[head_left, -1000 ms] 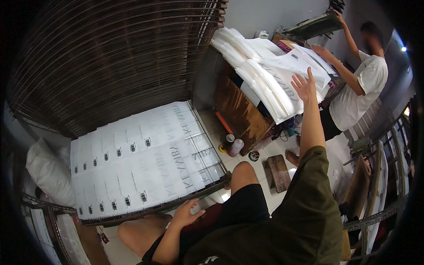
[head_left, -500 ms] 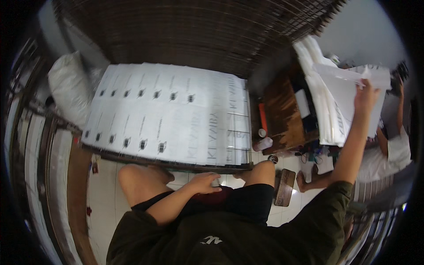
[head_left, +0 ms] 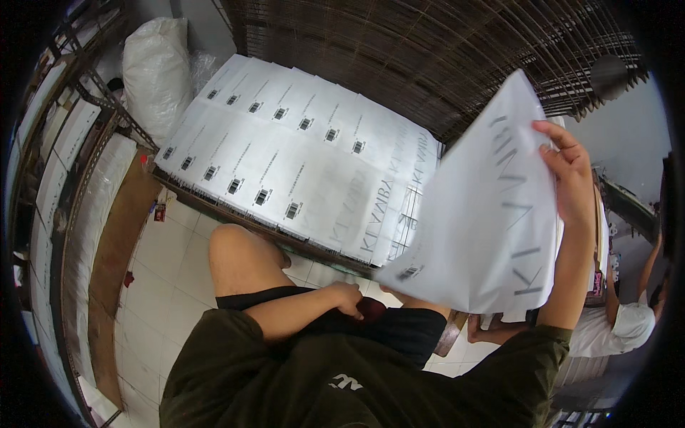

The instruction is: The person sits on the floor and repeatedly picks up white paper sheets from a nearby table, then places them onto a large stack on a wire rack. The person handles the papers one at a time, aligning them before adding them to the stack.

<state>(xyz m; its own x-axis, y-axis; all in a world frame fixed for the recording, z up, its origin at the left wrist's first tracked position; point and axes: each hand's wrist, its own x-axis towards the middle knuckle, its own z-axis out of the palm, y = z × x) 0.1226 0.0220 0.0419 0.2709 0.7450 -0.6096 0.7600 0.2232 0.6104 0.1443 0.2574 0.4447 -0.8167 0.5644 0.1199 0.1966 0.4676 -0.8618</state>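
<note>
The white printed sheet [head_left: 485, 214], gripped by the right hand [head_left: 572, 170], has now come leftward, so it hangs loose by the near right corner of the wire rack [head_left: 214, 205], while the left hand [head_left: 347, 299] is half curled, its hold I cannot tell.

Room over laid sheets [head_left: 285, 153]; held sheet [head_left: 474, 214] blocks right, racks [head_left: 399, 50] behind.

"What's carrying the white printed sheets [head_left: 285, 143]?"
"A wire rack [head_left: 221, 208] is holding them ahead of the left hand [head_left: 347, 298]; they're lying in two overlapping rows."
"And the tiled floor [head_left: 164, 250]?"
"It's bearing a wooden stool [head_left: 448, 339], right of that hand."
</note>
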